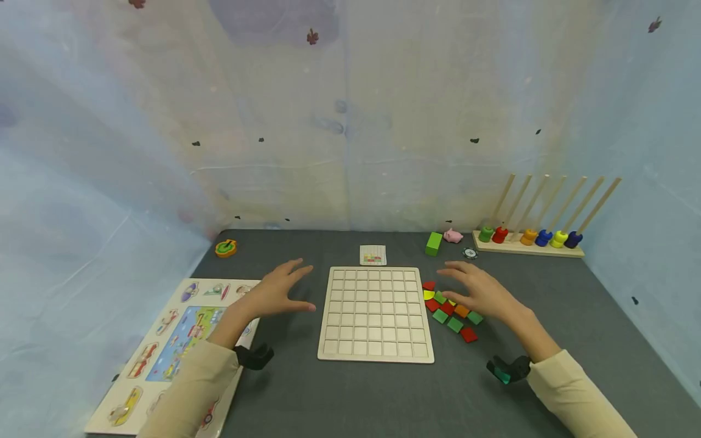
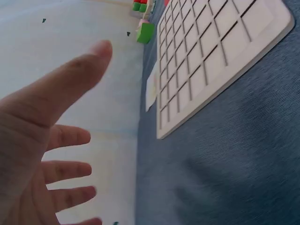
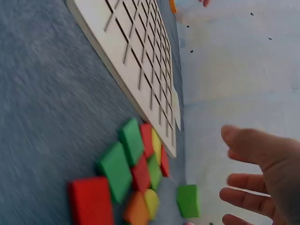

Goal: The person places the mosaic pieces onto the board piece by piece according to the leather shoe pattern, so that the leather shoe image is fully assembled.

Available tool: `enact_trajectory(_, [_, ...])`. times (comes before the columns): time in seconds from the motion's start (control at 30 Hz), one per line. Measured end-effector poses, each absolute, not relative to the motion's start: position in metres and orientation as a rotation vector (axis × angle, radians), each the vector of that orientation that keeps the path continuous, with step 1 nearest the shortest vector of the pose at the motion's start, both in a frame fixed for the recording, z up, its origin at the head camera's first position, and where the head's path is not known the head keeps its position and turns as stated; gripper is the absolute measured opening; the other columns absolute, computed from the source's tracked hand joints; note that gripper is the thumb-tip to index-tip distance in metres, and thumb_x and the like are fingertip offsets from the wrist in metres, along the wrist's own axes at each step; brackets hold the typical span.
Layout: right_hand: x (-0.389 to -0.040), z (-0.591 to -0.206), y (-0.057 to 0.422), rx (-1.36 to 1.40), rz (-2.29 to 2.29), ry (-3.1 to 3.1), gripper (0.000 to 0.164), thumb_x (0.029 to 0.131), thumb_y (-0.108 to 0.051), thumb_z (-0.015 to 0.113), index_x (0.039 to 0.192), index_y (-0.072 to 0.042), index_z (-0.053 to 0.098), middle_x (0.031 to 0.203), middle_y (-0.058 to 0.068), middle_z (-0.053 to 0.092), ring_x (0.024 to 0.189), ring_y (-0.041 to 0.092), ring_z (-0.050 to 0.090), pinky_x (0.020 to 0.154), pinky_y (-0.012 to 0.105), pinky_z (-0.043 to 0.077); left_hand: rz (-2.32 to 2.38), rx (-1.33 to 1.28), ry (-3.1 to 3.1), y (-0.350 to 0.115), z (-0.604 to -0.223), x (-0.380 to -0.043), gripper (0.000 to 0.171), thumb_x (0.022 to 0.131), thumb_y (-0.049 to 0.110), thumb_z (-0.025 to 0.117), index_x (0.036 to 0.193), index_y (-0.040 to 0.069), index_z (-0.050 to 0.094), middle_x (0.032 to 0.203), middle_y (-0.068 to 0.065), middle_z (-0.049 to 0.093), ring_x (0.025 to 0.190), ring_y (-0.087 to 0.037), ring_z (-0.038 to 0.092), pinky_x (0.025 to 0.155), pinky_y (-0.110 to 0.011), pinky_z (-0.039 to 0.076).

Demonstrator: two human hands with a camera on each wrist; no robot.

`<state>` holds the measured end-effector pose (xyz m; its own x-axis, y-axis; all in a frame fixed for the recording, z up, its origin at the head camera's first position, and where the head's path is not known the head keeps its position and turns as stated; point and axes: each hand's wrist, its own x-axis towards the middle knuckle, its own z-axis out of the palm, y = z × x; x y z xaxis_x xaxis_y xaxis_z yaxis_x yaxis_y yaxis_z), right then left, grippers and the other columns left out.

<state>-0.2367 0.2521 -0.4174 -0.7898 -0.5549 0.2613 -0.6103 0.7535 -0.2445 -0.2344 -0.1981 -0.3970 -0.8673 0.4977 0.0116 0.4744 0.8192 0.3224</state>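
Note:
A pale wooden grid board (image 1: pixel 375 360) lies flat in the middle of the dark table. My left hand (image 1: pixel 279 292) hovers to its left with fingers spread, holding nothing. On the other side, my right hand (image 1: pixel 484 292) is held above the loose coloured tiles (image 1: pixel 455 325), its fingers apart and likewise without anything in them. These tiles are red, green, yellow and orange, scattered along the board's right edge. Behind the board lies a small card (image 1: pixel 373 255) printed with a grid and coloured squares. In the left wrist view, the thumb (image 2: pixel 79 77) points toward the board.
A picture puzzle board (image 1: pixel 137 340) lies at the left under the left forearm. Toward the back are an orange and green toy (image 1: pixel 226 248), a green block (image 1: pixel 433 244), a pink pig (image 1: pixel 453 235), a round compass-like disc (image 1: pixel 470 253) and a peg stand with coloured rings (image 1: pixel 528 246).

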Motion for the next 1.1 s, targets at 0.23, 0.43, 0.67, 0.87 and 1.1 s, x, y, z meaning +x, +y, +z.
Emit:
enact_trajectory(0.23, [-0.237, -0.443, 0.24, 0.85, 0.61, -2.795, 0.032, 0.085, -0.024, 0.069, 0.113, -0.009, 0.067, 0.105, 0.01, 0.061, 0.094, 0.026, 0.058, 0.075, 0.043, 0.049, 0.667, 0.842, 2.816, -0.191, -0.423, -0.235, 0.087, 0.075, 0.049, 0.073, 0.144, 0.01, 0.037, 0.144, -0.02, 0.032, 0.131, -0.04, 0.032, 0.098, -0.055, 0.033])
enact_trajectory(0.43, [-0.241, -0.464, 0.233, 0.758, 0.707, -2.762, 0.029, 0.084, -0.024, 0.07, 0.109, -0.009, 0.069, 0.098, 0.006, 0.06, 0.084, 0.02, 0.055, 0.069, 0.036, 0.046, 0.71, 0.875, 2.772, -0.181, -0.444, -0.235, 0.088, 0.074, 0.044, 0.076, 0.142, 0.004, 0.038, 0.138, -0.02, 0.039, 0.127, -0.037, 0.038, 0.099, -0.052, 0.035])
enact_trajectory(0.67, [-0.246, -0.477, 0.228, 0.72, 0.721, -2.741, 0.028, 0.084, -0.024, 0.071, 0.107, -0.009, 0.07, 0.093, 0.005, 0.059, 0.08, 0.017, 0.053, 0.066, 0.034, 0.044, 0.703, 0.86, 2.752, -0.175, -0.459, -0.236, 0.091, 0.071, 0.045, 0.078, 0.142, 0.004, 0.038, 0.134, -0.018, 0.04, 0.124, -0.036, 0.039, 0.097, -0.052, 0.036])
enact_trajectory(0.87, [-0.25, -0.482, 0.225, 0.661, 0.705, -2.755, 0.03, 0.084, -0.027, 0.07, 0.109, -0.01, 0.069, 0.089, 0.002, 0.055, 0.073, 0.012, 0.049, 0.06, 0.029, 0.041, 0.632, 0.894, 2.795, -0.174, -0.465, -0.235, 0.088, 0.07, 0.048, 0.077, 0.14, 0.006, 0.042, 0.128, -0.015, 0.044, 0.118, -0.034, 0.042, 0.093, -0.052, 0.037])
enact_trajectory(1.1, [-0.252, -0.486, 0.221, 0.66, 0.717, -2.714, 0.025, 0.083, -0.023, 0.072, 0.103, -0.01, 0.069, 0.086, 0.004, 0.052, 0.07, 0.012, 0.048, 0.058, 0.029, 0.041, 0.632, 0.896, 2.801, -0.175, -0.466, -0.233, 0.083, 0.071, 0.048, 0.076, 0.137, 0.007, 0.046, 0.128, -0.013, 0.043, 0.116, -0.032, 0.041, 0.092, -0.052, 0.036])
